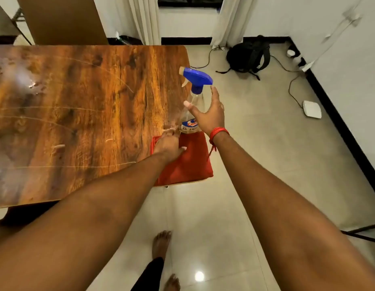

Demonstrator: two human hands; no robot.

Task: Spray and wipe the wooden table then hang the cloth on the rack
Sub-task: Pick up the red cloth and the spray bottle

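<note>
- Partly, the lower body of the clear plastic spray bottle with the blue trigger head (196, 91) is covered by the right hand (207, 114); only a strip of its printed label is seen, and the lettering cannot be read.
- Whether the bottle's base rests on the table or on the cloth cannot be told, since both hands are in front of it.
- The near left corner of the glossy brown wooden table (88, 106) is cut off by the frame, and its far left part is washed out by glare.
- The folded red cloth (188, 162) is laid at the table's near right corner, its left part hidden under the left hand (168, 147).
- The right hand is held spread, thumb towards the table and fingers fanned around the bottle's neck and shoulder; nothing is gripped, and whether the palm touches the plastic cannot be told.
- A red thread band (219, 132) is worn on the right wrist.
- The left hand is laid palm-down on the cloth, fingers extended towards the bottle's base; no closed grip is seen.
- Both forearms are stretched forward from the bottom of the view.
- A black backpack (248, 54) is seen on the pale tiled floor (255, 164) beyond the table.
</note>
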